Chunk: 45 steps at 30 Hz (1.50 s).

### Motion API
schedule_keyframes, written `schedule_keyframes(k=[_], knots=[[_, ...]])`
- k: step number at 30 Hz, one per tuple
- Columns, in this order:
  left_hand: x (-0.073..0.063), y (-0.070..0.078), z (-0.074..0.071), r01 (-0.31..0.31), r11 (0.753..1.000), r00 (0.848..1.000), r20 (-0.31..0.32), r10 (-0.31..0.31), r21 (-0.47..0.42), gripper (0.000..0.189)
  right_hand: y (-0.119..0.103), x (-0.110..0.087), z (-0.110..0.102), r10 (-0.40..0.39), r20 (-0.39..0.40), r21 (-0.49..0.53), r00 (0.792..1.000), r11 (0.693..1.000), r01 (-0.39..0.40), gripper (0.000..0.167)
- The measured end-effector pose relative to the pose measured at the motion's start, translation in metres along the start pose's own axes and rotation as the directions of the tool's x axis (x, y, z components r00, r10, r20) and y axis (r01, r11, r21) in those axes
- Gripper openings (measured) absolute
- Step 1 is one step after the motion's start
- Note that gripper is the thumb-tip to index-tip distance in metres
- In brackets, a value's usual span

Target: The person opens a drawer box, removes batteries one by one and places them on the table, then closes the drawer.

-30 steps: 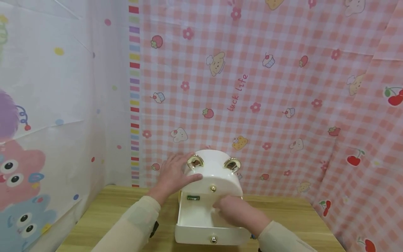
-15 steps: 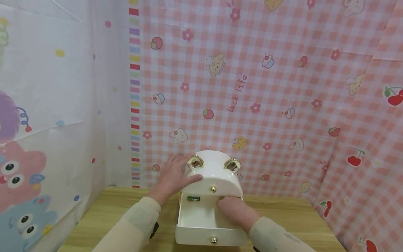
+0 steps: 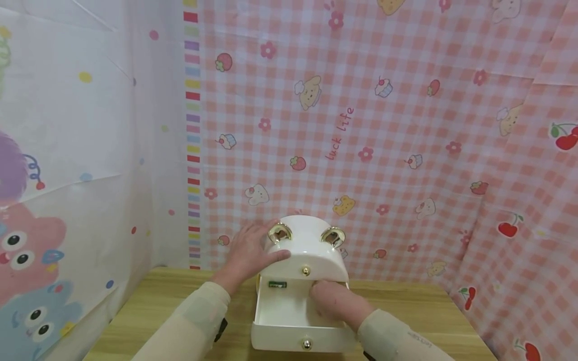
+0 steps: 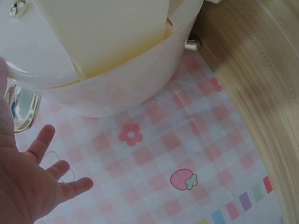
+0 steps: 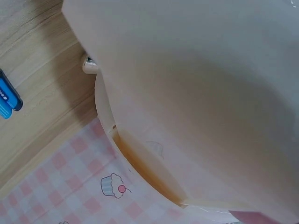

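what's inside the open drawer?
A green battery lies at the back left of the drawer, with bare white floor in front of it. The right hand covers part of the right side; what's beneath it or in its fingers can't be seen.

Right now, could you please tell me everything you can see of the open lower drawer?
The lower drawer is white, smooth and plastic-looking, with a shiny round knob on its front. It is pulled out toward the person from the white cabinet. A small green cylinder, perhaps a battery, lies inside at the far left. The right hand is in its right half; the fingertips are hidden, so what they touch is unclear.
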State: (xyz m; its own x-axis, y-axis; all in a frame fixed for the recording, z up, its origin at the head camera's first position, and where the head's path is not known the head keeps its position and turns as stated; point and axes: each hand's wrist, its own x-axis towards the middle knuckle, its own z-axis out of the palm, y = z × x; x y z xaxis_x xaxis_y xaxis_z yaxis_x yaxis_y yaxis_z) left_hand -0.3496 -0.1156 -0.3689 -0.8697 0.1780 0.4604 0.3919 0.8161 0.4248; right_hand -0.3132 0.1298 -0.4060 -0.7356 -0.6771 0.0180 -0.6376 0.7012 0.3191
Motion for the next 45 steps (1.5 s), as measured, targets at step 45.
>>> schedule_keyframes(k=[45], knots=[[0.000,0.000,0.000,-0.018,1.000,1.000,-0.004,0.018,0.025,0.094,0.013,-0.020,-0.022,-0.008,-0.084,0.343,0.996,0.939,0.036,0.019]])
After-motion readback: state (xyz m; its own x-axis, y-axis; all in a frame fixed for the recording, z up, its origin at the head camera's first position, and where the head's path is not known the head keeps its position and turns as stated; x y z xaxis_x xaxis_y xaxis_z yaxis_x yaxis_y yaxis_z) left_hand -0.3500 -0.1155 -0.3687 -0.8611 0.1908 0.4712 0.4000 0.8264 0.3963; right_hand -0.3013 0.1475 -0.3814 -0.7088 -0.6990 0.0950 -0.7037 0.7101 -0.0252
